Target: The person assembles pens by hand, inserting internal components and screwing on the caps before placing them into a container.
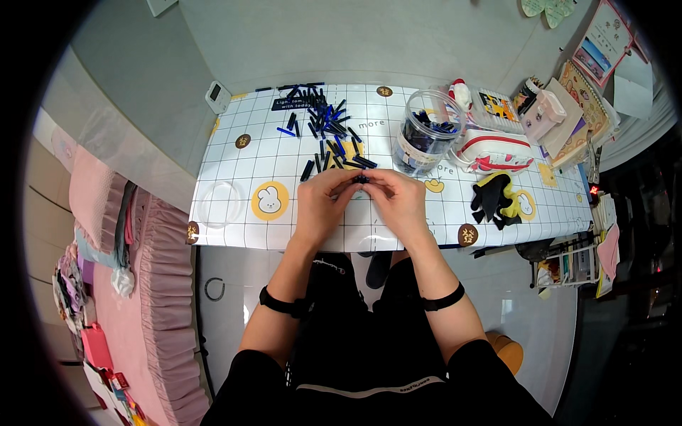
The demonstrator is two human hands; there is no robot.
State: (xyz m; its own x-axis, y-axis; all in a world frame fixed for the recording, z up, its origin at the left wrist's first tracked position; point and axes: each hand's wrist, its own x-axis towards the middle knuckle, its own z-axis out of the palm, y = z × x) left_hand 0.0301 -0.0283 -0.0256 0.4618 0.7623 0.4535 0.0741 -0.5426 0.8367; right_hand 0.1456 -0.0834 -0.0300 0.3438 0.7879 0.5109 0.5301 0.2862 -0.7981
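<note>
My left hand and my right hand meet near the front middle of the table, fingertips pinched together. Between them sits a small bunch of short dark tubes, seen end-on, that look like pen ink cartridges; the fingers hide most of it. Just beyond my hands, many loose black and blue ink cartridges lie scattered in a heap. A clear round plastic jar stands open to the right of my hands, with more cartridges inside. At the table's left front lies a clear round lid.
A white and red pencil case lies right of the jar, with black and yellow gloves in front. Notebooks and boxes fill the back right corner. A small white timer is at the far left, beside the wall. A pink bed stands left.
</note>
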